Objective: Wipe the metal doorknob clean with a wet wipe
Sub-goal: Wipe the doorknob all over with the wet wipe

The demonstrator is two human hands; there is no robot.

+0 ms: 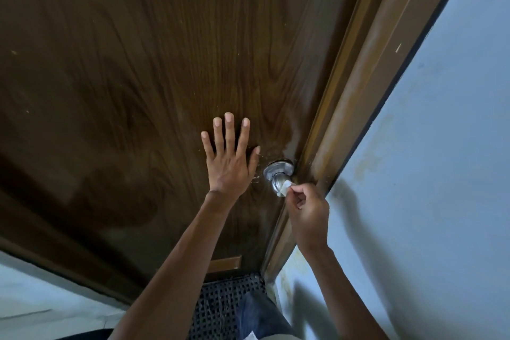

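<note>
Your left hand (227, 163) lies flat on the door (165, 63), fingers straight and spread, holding nothing. I judge it is there to brace the door so that it does not swing while you rub. Just to the right of its thumb sits the doorknob (274, 183), sticking out from its round plate (278, 166) close to the door frame (358, 91).

Your right hand (309, 212) comes at the knob from the frame side. Its fingers are curled and pinch a small white wipe (285, 188) at the fingertips, pressing it against the near end of the knob. A fingertip pinch like that suits working round a small curved surface, and it leaves the rest of the knob bare on the side toward your left hand.

Much of this is hard to read. The wipe shows only as a small white patch, perhaps folded, and most of it is tucked behind your fingers. The face of the knob under the wipe is covered, and its far side is turned away from you, so you cannot judge from here how much is clean. The metal is too small and dim to show smears. Below your wrists a dark mat (220, 303) is cut off at the edge of view.
</note>
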